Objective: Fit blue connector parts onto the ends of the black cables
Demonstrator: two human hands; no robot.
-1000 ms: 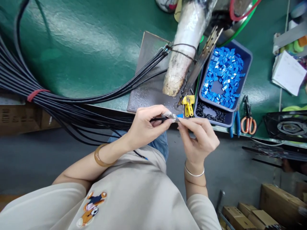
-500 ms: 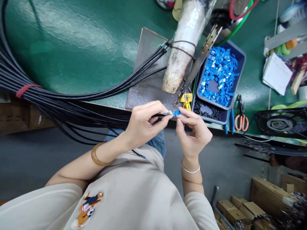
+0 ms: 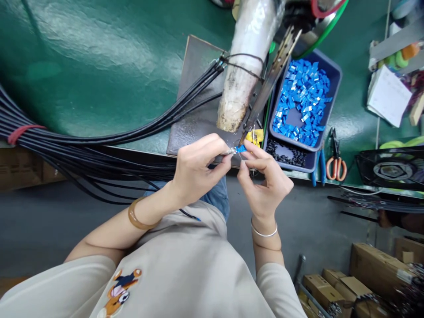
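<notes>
My left hand point(image 3: 202, 165) is closed in a pinch on the end of a black cable, most of which the fingers hide. At its tip sits a small blue connector point(image 3: 240, 149). My right hand point(image 3: 266, 176) has its fingertips closed at the connector's right end, and a thin strand shows near the thumb. Just above the connector is the narrow lower tip of a perforated metal bar point(image 3: 270, 77); whether they touch I cannot tell. A pale, wrapped tube point(image 3: 241, 79) with a scorched-looking end slants down over a dark board point(image 3: 195, 115).
Bundled black cables point(image 3: 82, 139), tied with a red band point(image 3: 24, 130), run in from the left. Blue connectors fill a grey bin point(image 3: 333, 99), above black parts point(image 3: 286, 153). Orange-handled pliers point(image 3: 336, 165) and a fan point(image 3: 391, 170) lie at right; a yellow piece point(image 3: 255, 136) sits behind my hands.
Both hands have moved slightly up and left, bringing the blue connector to the tip of the metal bar. The whole view has shifted a little.
</notes>
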